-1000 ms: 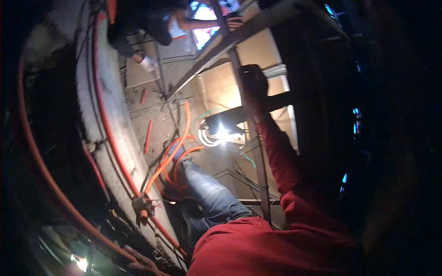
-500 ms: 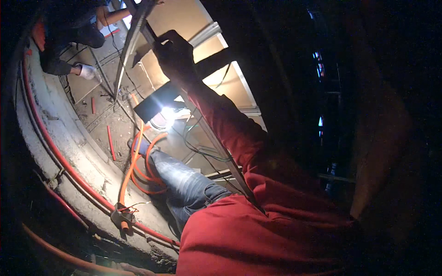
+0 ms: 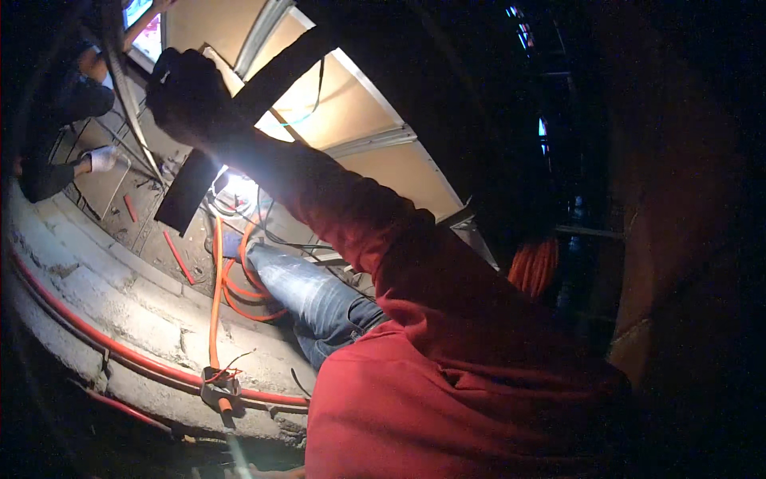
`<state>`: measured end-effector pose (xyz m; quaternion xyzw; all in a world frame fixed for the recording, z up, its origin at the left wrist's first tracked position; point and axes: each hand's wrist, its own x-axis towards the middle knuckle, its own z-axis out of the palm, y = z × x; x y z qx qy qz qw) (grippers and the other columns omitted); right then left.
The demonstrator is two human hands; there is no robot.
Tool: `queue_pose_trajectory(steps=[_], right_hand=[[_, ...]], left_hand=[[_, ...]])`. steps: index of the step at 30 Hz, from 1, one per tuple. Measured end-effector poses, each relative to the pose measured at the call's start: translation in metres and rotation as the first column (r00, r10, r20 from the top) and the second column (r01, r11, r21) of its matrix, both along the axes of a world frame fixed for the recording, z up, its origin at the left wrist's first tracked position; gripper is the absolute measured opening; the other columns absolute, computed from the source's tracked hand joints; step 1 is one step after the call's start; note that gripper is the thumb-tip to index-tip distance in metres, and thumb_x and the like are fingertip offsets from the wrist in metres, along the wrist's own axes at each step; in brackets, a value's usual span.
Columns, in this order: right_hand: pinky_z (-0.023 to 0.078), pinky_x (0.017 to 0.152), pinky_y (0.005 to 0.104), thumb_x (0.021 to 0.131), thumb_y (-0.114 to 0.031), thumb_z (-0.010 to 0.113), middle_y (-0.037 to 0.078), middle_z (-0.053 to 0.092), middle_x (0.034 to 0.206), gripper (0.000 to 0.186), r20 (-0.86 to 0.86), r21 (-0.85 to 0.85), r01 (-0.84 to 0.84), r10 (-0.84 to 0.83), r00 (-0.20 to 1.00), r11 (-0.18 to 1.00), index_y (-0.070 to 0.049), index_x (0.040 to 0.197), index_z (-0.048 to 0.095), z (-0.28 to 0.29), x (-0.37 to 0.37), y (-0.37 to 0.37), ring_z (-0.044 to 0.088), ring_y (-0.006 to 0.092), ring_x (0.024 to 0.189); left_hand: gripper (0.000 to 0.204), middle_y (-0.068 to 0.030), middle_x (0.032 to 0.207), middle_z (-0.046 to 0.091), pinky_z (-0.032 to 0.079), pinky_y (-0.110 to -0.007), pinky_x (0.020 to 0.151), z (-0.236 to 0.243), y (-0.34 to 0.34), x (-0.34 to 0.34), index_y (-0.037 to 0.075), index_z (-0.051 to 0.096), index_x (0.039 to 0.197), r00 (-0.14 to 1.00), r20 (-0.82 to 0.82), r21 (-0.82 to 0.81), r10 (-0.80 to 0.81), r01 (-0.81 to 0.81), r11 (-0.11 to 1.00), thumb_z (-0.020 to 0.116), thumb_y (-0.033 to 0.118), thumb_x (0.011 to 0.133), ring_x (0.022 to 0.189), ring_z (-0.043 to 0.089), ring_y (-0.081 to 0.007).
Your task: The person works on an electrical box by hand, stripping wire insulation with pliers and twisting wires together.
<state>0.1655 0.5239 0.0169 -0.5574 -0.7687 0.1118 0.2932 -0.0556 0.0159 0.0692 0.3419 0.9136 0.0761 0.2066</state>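
My right arm, in a red sleeve (image 3: 343,207), stretches toward the upper left. My right hand (image 3: 187,96) is a dark silhouette with its fingers curled closed. What it grips, if anything, is lost in shadow beside the wall panels. A dark flat bar (image 3: 279,72) crosses behind my wrist, its lower end (image 3: 187,195) showing below. Under my forearm shines a bright lamp (image 3: 239,188). At the bottom edge, a few pale fingers (image 3: 275,473) show, apparently my left hand; their grip cannot be made out.
Tan panels (image 3: 359,104) in metal framing line the wall. A co-worker's gloved hand (image 3: 102,158) rests low at left. Orange conduit (image 3: 217,295) loops by my jeans (image 3: 299,287) and runs to a junction box (image 3: 219,389) on the block ledge (image 3: 144,311). An orange coil (image 3: 535,267) hangs right.
My view has shifted, and my right hand now appears farther left. The long metal strip beside my arm is mostly hidden now. An orange coil has come into view at right.
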Motion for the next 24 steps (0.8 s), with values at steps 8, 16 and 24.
queue_pose_trajectory(steps=[8,16,24], right_hand=[[0.055,0.069,0.0441,0.074,-0.017,0.072,0.016,0.066,0.093,0.016,0.309,0.250,-0.174,0.092,0.947,0.952,-0.002,0.080,0.069,-0.001,0.001,-0.004,0.063,0.0339,0.086],[0.055,0.068,0.0495,0.087,-0.020,0.068,0.021,0.062,0.081,0.023,-0.048,0.185,0.008,0.001,0.999,0.983,0.002,0.092,0.063,-0.002,-0.004,-0.007,0.063,0.0389,0.080],[0.052,0.064,0.0515,0.086,-0.014,0.066,0.020,0.058,0.081,0.020,-0.027,0.363,0.000,0.010,1.000,0.932,0.002,0.095,0.059,-0.003,-0.003,-0.005,0.061,0.0391,0.078]], left_hand=[[0.075,-0.0206,0.144,0.053,0.032,-0.046,0.108,-0.002,0.019,-0.011,0.003,0.034,0.155,0.997,0.012,-0.020,-0.072,0.072,0.997,0.056,0.049,0.101,0.122,0.056,-0.0355],[0.079,-0.0223,0.144,0.053,0.029,-0.047,0.110,-0.005,0.033,-0.022,0.001,0.031,0.156,0.992,0.035,-0.033,-0.125,0.126,0.992,0.056,0.053,0.100,0.125,0.054,-0.0363],[0.084,-0.0240,0.144,0.053,0.027,-0.049,0.112,-0.008,0.042,-0.025,-0.001,0.029,0.156,0.991,0.054,-0.027,-0.124,0.125,0.992,0.055,0.056,0.099,0.128,0.052,-0.0370]])
